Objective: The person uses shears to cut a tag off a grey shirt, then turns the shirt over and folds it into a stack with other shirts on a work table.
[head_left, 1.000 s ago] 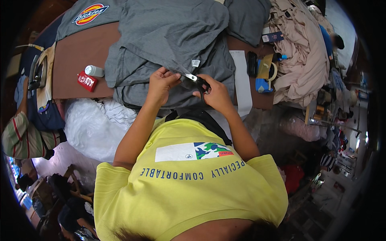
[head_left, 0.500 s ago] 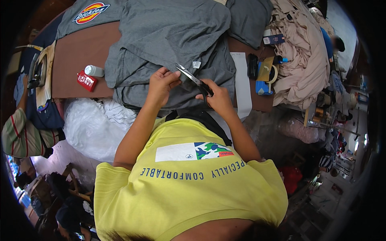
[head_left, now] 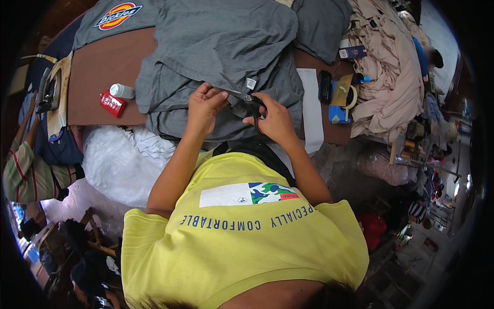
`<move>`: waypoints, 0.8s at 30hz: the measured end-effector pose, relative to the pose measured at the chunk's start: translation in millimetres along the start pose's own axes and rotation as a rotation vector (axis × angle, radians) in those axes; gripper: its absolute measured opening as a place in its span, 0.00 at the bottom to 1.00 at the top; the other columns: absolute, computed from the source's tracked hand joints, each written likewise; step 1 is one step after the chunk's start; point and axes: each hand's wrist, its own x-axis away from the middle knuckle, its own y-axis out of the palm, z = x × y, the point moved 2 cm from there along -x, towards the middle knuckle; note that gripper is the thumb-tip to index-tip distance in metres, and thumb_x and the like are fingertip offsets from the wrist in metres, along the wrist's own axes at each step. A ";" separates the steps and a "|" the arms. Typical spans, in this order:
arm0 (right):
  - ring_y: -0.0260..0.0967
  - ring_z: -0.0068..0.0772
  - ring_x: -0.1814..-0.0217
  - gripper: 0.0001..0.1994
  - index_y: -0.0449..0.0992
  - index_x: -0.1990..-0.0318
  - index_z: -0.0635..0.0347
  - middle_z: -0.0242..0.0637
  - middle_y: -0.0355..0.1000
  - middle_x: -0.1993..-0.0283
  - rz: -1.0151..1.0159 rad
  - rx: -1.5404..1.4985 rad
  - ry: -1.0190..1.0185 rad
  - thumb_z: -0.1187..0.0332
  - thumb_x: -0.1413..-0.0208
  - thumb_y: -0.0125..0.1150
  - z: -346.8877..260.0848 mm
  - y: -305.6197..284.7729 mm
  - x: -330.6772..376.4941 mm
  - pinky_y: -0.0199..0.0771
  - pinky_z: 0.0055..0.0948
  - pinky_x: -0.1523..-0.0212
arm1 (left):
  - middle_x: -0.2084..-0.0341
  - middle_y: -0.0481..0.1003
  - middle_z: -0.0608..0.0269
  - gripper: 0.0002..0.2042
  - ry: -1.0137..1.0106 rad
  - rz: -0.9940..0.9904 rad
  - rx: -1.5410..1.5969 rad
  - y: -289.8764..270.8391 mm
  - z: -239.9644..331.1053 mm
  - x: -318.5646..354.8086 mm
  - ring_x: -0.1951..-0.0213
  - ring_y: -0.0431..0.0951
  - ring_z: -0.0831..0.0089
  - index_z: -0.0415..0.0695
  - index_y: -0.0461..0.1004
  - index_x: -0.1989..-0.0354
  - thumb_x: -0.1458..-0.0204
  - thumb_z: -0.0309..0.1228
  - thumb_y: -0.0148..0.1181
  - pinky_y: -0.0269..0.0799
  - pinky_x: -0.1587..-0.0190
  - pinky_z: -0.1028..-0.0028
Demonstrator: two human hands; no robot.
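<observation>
The right hand (head_left: 272, 119), fingers closed through black scissors (head_left: 246, 97), aims the blades at the grey shirt (head_left: 226, 46) on the brown table (head_left: 98, 67), while the left hand (head_left: 205, 105) pinches the fabric, seemingly keeping it taut, near its white label (head_left: 250, 83).

Red packet (head_left: 112, 103) beside white bottle (head_left: 122, 91); small white label (head_left: 250, 83) on grey garment (head_left: 226, 46).

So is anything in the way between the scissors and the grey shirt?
Nothing visible is. The right hand holds the black scissors, and their blades lie right against the grey shirt near its small white label. The left hand pinches the cloth beside them.
</observation>
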 end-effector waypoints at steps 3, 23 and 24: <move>0.68 0.35 0.73 0.33 0.68 0.53 0.54 0.38 0.68 0.72 -0.029 -0.004 -0.003 0.52 0.71 0.71 -0.6 -0.4 -0.7 0.68 0.31 0.71 | 0.73 0.72 0.67 0.08 -0.009 0.007 0.003 2.6 1.6 2.0 0.68 0.73 0.79 0.42 0.65 0.69 0.55 0.18 0.57 0.73 0.64 0.78; 0.67 0.34 0.77 0.34 0.69 0.54 0.55 0.37 0.66 0.79 -0.037 0.035 -0.005 0.53 0.74 0.73 -9.8 -0.1 -7.8 0.65 0.31 0.74 | 0.67 0.73 0.64 0.12 -0.008 0.008 -0.003 2.5 0.1 6.7 0.65 0.74 0.77 0.39 0.68 0.62 0.56 0.18 0.58 0.73 0.63 0.78; 0.67 0.37 0.76 0.35 0.69 0.54 0.55 0.38 0.66 0.78 -0.059 0.036 0.008 0.53 0.74 0.73 -11.7 -0.5 -10.0 0.65 0.32 0.73 | 0.66 0.73 0.64 0.12 -0.006 0.008 -0.007 2.0 0.0 6.8 0.65 0.74 0.77 0.39 0.68 0.61 0.56 0.18 0.58 0.73 0.62 0.78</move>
